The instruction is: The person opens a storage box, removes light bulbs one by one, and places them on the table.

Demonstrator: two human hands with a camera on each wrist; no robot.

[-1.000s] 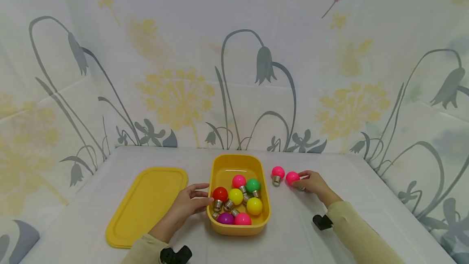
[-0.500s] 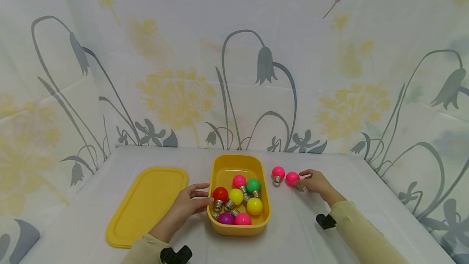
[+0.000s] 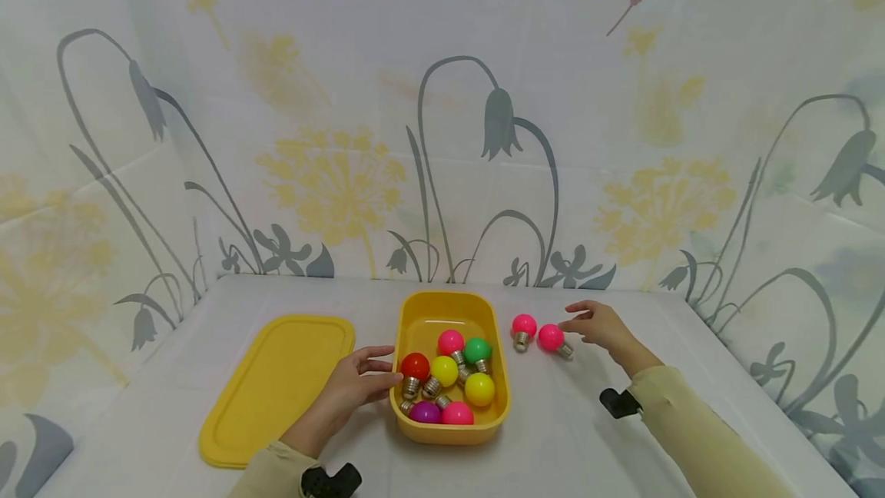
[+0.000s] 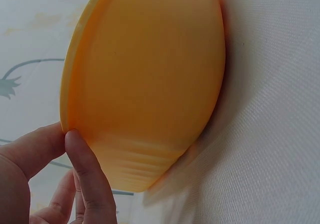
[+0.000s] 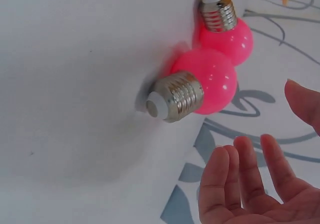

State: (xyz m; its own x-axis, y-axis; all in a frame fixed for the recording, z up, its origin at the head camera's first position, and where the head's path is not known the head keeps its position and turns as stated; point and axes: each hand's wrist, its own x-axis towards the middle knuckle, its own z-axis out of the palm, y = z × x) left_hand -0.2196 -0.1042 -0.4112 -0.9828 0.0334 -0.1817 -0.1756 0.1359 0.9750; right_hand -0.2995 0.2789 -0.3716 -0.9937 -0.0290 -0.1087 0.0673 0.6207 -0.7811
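Note:
A yellow plastic box [image 3: 452,434] holds several round light bulbs in pink, red, yellow, green and purple with metal screw bases. My left hand [image 3: 359,376] pinches the box's left rim between thumb and finger; in the left wrist view the box wall [image 4: 150,69] fills the middle. To the right of the box, two pink bulbs [image 3: 524,326] lie side by side on the table. My right hand [image 3: 604,333] hovers just right of the nearer pink bulb [image 5: 210,81], fingers spread apart and holding nothing.
A yellow lid [image 3: 276,390] lies flat on the white cloth-covered table [image 3: 553,444], left of the box. Behind the table hangs a flower-patterned curtain [image 3: 442,175].
My right hand has let go of the right-hand pink bulb and drawn up and slightly right, leaving that bulb beside the other. The left hand and box have stayed put.

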